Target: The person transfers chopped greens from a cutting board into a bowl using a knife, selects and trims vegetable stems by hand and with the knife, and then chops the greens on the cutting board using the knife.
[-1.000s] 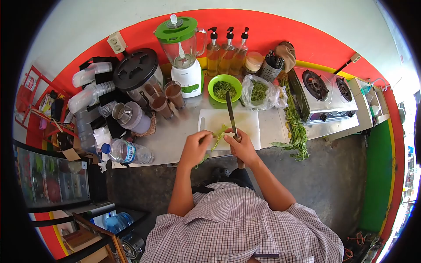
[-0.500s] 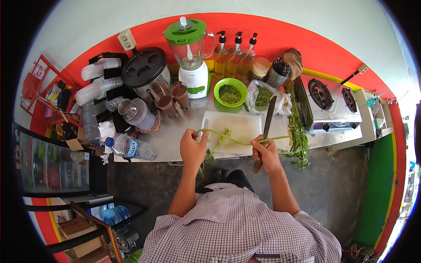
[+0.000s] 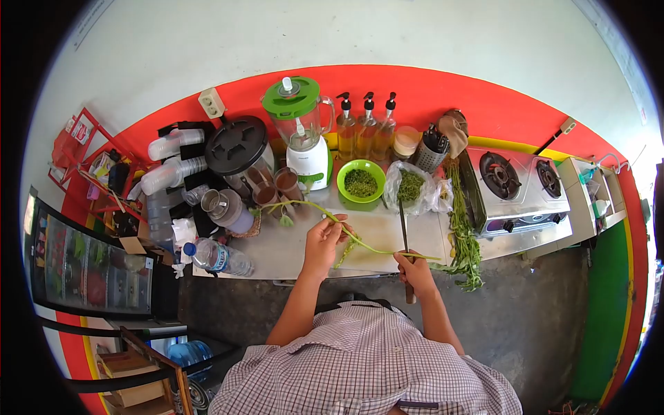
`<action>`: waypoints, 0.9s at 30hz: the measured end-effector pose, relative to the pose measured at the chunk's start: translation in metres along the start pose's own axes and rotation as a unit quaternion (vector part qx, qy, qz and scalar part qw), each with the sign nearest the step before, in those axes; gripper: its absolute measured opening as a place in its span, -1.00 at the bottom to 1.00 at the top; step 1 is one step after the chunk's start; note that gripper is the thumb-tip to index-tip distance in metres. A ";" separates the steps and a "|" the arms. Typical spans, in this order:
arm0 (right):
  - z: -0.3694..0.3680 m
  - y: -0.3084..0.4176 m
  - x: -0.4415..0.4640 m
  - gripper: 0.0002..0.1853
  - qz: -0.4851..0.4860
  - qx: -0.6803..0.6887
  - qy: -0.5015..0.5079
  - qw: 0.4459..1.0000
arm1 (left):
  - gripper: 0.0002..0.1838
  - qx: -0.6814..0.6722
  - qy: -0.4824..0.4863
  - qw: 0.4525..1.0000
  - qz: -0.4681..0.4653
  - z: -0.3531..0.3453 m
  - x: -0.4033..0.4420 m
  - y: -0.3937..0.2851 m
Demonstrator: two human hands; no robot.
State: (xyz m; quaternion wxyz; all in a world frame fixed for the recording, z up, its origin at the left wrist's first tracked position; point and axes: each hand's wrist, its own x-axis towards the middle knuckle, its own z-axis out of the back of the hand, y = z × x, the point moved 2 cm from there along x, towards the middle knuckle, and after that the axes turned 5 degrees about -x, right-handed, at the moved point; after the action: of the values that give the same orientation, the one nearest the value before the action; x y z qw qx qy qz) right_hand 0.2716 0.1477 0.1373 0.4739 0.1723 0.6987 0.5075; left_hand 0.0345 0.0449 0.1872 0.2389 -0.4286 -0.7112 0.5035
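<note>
A long green stem (image 3: 366,247) stretches between my two hands above the white cutting board (image 3: 377,225). My left hand (image 3: 324,242) pinches its middle, and the leafy end reaches left toward the brown cups. My right hand (image 3: 417,273) holds the knife (image 3: 404,232), blade pointing away from me, and also grips the stem near its right end. A smaller green piece (image 3: 346,250) lies on the board. Beyond the board stand a green bowl (image 3: 361,185) of chopped greens and a plastic bag (image 3: 409,187) of greens.
A blender (image 3: 304,149), pump bottles (image 3: 365,131) and a black-lidded container (image 3: 237,149) line the back. At left are cups (image 3: 264,194) and a water bottle (image 3: 220,257). Leafy stems (image 3: 462,242) lie at right, beside a gas stove (image 3: 515,190).
A long stem has come up between my hands. My left hand has moved right and forward along it, and its leafy end has swung up to the left. The view has tilted upward.
</note>
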 end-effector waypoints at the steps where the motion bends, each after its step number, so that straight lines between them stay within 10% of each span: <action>1: 0.004 -0.002 0.002 -0.78 0.003 0.000 -0.001 1.000 | -0.71 0.000 0.002 1.000 -0.002 -0.002 0.003 0.000; 18: 0.084 -0.021 0.055 -0.74 0.175 -0.037 -0.376 0.909 | -0.74 0.066 -0.046 0.992 -0.092 -0.003 0.029 -0.028; 27: 0.002 0.101 0.013 -0.84 0.199 -0.048 -0.120 0.971 | -0.77 0.156 0.031 0.985 -0.064 -0.016 0.013 -0.030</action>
State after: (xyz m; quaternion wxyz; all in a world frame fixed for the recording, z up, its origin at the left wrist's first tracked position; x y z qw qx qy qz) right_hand 0.2426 0.2017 0.2191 0.4513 0.3446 0.5631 0.6003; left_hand 0.0295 0.0607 0.2195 0.3565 -0.3550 -0.6420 0.5786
